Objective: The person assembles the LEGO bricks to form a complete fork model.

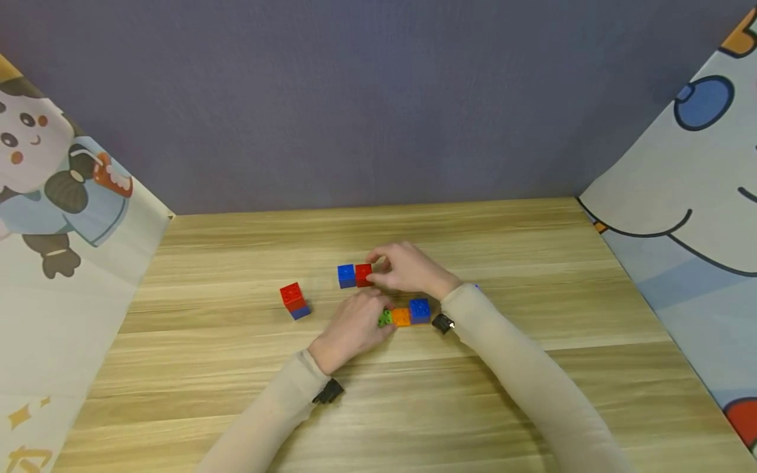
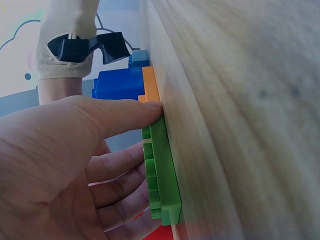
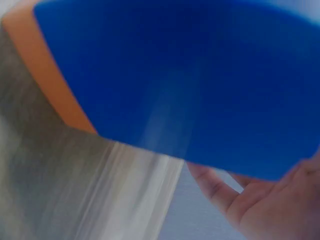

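My left hand (image 1: 357, 323) pinches a flat green brick (image 2: 167, 180) by its sides, the thumb near its joint with an orange brick (image 1: 401, 317). A blue brick (image 1: 420, 311) stands on the orange one's right end. Farther back, the thumb and index finger of my right hand (image 1: 408, 269) curl round the right end of a red brick (image 1: 363, 275). Against that red brick's left side sits another blue brick (image 1: 345, 276). In the right wrist view, the near blue brick (image 3: 175, 90) hides most of the right hand's grip.
Left of the hands, a red brick (image 1: 292, 295) rests atop a blue brick (image 1: 301, 313). A small blue piece (image 1: 477, 286) peeks out behind the right sleeve. The wooden table (image 1: 236, 236) meets a grey panel (image 1: 378, 112) at the back and printed side walls.
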`<state>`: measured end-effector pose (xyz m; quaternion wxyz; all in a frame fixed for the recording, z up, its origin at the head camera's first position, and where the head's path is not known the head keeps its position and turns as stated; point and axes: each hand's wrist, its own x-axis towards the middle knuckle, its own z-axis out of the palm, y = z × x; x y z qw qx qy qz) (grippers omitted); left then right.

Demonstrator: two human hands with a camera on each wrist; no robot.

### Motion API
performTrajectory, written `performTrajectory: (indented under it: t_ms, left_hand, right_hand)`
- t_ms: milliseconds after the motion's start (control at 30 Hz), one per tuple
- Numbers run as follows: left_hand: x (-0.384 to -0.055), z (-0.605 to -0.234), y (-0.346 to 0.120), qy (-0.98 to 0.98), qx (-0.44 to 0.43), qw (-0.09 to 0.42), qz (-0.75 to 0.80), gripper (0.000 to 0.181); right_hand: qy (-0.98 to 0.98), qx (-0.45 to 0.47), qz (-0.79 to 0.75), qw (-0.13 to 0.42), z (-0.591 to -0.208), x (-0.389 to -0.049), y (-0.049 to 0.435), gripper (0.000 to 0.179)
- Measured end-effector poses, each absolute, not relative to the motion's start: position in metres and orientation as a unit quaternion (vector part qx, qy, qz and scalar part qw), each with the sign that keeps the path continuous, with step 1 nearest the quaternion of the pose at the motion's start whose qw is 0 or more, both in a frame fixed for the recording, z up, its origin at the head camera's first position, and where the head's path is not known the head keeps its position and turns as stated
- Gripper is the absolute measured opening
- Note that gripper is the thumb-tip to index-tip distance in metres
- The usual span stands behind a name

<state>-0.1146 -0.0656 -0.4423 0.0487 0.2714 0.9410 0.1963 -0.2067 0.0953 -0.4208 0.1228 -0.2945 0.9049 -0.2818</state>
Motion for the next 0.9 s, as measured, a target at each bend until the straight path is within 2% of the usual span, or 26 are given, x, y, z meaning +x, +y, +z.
performTrajectory:
  t_ms: [533,900]
  left_hand:
    - [-0.1144,-0.4408,-0.0652,0.941,0.266,0.059,0.202,0.030]
    - [-0.1146,-0.4413,-0.0662,0.941,0.265,0.056,0.201,0.031]
  right_hand:
    - [0.904,-0.274,-0.300,0.135,-0.4257,-0.2054,0.0948,0.036]
    - [0.900,-0.279,-0.317,0.112,-0.4210,-0.2031,0.0999,0.035]
